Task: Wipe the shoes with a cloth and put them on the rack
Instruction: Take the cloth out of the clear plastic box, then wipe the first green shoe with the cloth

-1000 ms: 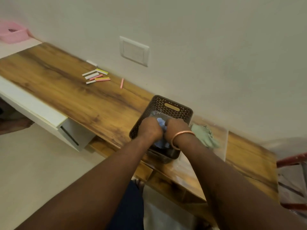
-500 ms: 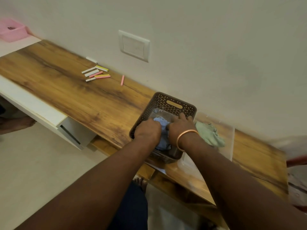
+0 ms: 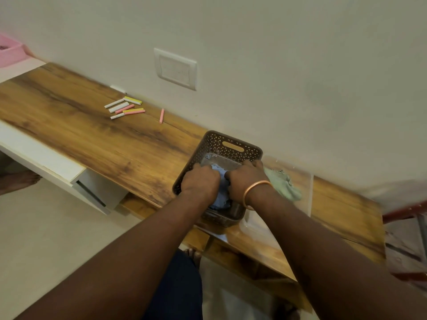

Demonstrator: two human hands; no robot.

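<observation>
Wall, pale and plain, is seen along the far edge of a long wood-grain desk top. A brown perforated basket is set on the desk close to the wall, with an oval handle slot cut in its far side. A clear plastic sheet is spread on the desk just right of the basket, and a pale green cloth is bunched on it, touching the basket's right side.

A blue cloth is held inside the basket; it is light blue, crumpled and folded on itself, and only a strip of it is shown between the two hands. The left hand is curled down over the cloth and grips it. The right hand is bent into the basket with its thumb against the cloth; its fingertips are hidden, so a grip cannot be told.

A white switch plate is fixed to the wall. White, pink and yellow chalk sticks are scattered on the desk, well apart from the basket. A copper-coloured bangle is worn on the right wrist.
</observation>
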